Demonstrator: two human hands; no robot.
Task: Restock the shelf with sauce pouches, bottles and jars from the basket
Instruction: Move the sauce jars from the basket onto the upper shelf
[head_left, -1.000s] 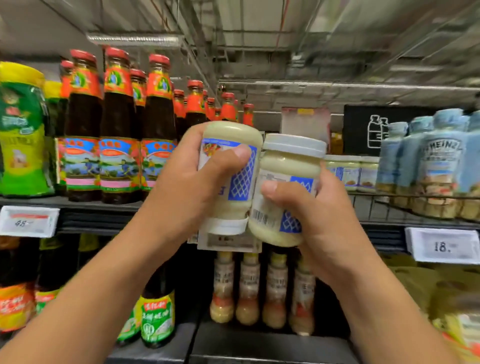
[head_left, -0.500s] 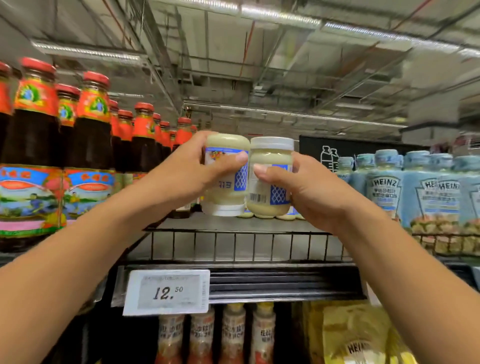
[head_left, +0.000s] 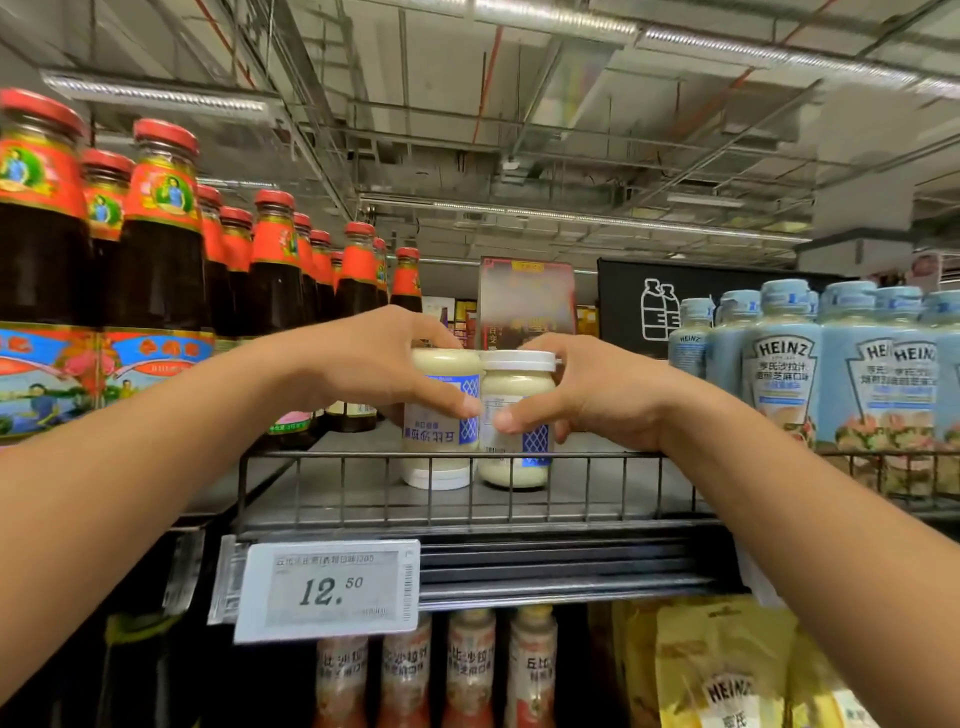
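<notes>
Change: left jar (head_left: 441, 447) and right jar (head_left: 514, 379), airborne before, now sit on shelf (head_left: 363, 488).
Grip: I see left hand (head_left: 363, 374), right hand (head_left: 597, 395) each clasping one.
Meaning: release pending.

Top shelf bay, open upward to the ceiling. Front: wire rail (head_left: 597, 456) runs across the whole edge; my wrists pass over it. Deck (head_left: 337, 486): bare grey either side of the two jars I hold. Left limit: dark sauce bottles (head_left: 156, 270) packed in rows, the rear ones just beside my left hand (head_left: 363, 374). Right limit: Heinz bottles (head_left: 784, 364), near my right hand (head_left: 597, 400). Centre: inverted jar (head_left: 441, 441) and upright jar (head_left: 514, 382) close side by side, with my thumbs meeting in front.
</notes>
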